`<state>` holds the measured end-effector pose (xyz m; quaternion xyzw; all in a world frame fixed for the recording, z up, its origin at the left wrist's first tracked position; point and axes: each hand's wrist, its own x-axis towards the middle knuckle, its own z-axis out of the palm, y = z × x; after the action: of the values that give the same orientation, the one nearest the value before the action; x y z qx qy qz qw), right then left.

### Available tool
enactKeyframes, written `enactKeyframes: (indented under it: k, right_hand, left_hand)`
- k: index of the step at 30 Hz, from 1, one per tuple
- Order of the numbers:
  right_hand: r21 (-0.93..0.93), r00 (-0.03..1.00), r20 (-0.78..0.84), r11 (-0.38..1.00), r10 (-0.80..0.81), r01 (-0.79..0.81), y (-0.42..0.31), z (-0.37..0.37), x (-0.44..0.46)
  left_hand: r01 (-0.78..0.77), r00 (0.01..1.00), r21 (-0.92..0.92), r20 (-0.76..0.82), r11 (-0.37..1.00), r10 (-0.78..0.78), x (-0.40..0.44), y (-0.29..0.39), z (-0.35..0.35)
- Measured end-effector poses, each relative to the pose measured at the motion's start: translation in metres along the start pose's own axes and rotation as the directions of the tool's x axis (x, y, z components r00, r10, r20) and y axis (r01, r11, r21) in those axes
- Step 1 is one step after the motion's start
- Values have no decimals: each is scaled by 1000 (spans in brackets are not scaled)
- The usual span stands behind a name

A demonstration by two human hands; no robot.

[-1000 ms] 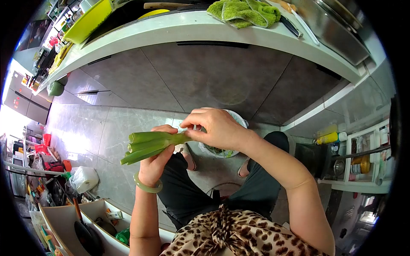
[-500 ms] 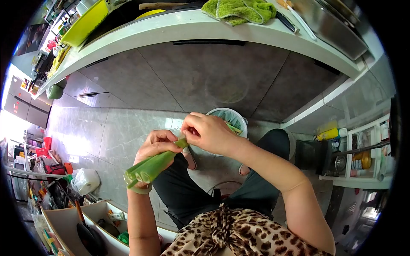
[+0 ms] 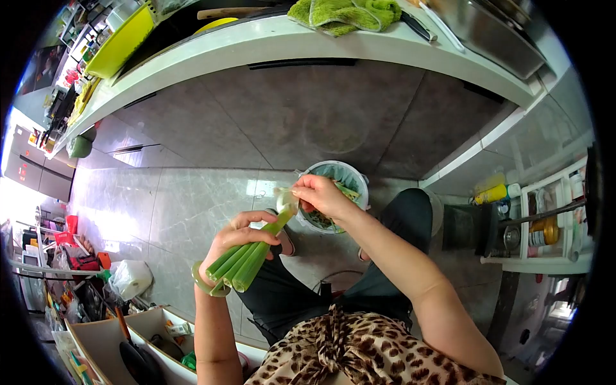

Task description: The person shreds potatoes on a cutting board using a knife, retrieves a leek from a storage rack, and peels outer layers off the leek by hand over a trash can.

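Observation:
My left hand [image 3: 239, 239] is wrapped round a green stalk vegetable [image 3: 247, 260], whose cut hollow ends point down and to the left. A pale bangle circles that wrist. At the stalk's upper, whitish end, the fingers of my right hand [image 3: 317, 194] pinch a thin pale layer [image 3: 286, 196] that stands away from the stalk. Just behind my right hand, a lined white bin [image 3: 362, 186] on the floor holds green and brown scraps, partly covered by the hand.
Across the top runs a white counter [image 3: 256, 46] with a green towel [image 3: 346, 14], a knife [image 3: 418, 25] and a steel basin [image 3: 491, 38]. An open drawer [image 3: 96, 333] with a pan lies at lower left. A white shelf rack [image 3: 555, 264] stands at right.
The stalk has turned so its cut ends point further down. A pale layer now stands off its upper end in my right hand's fingers. The bin shows more fully.

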<state>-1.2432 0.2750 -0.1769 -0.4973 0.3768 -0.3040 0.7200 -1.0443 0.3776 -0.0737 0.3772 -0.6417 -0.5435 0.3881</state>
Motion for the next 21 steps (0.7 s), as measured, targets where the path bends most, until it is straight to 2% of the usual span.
enactKeyframes:
  k: [1,2,4,5,7,11,12,14,15,17,19,21]
  right_hand:
    - [1,1000,-5,1000,1,-1,-5,0,-2]
    - [-43,998,60,999,16,-14,-12,1,-3]
    - [-107,989,145,994,5,10,-29,10,-9]
    - [-107,990,143,994,4,11,-25,12,-6]
    - [-323,973,192,928,-128,186,-18,17,1]
    - [-375,968,220,906,-120,197,-13,19,6]
    - [-374,968,221,907,-118,196,-14,22,4]
    - [-556,966,87,793,-243,249,-16,28,-2]
    - [-557,966,87,792,-242,249,-15,28,-2]
    - [-662,912,-120,716,-392,221,-7,26,1]
    - [-731,851,-218,658,-478,183,13,8,15]
    - [-702,846,-297,702,-443,121,36,-18,31]
  left_hand:
    - [35,999,-103,23,994,-32,-1,-2,-1]
    - [35,999,-104,26,994,-32,-1,-2,-1]
    - [21,997,79,76,997,-27,-1,1,-2]
    - [20,997,79,78,997,-26,0,3,-1]
    - [-29,992,203,126,979,3,2,6,0]
    - [-42,991,213,137,976,13,-1,7,0]
    - [-2,993,212,112,977,-22,-2,9,2]
    - [37,994,209,88,977,-56,-1,8,3]
    - [45,993,202,98,978,-66,-1,6,3]
    - [52,992,194,106,980,-74,0,4,3]
    - [1,995,190,99,982,-21,0,3,3]
    - [-42,991,207,136,978,14,-2,-1,-2]
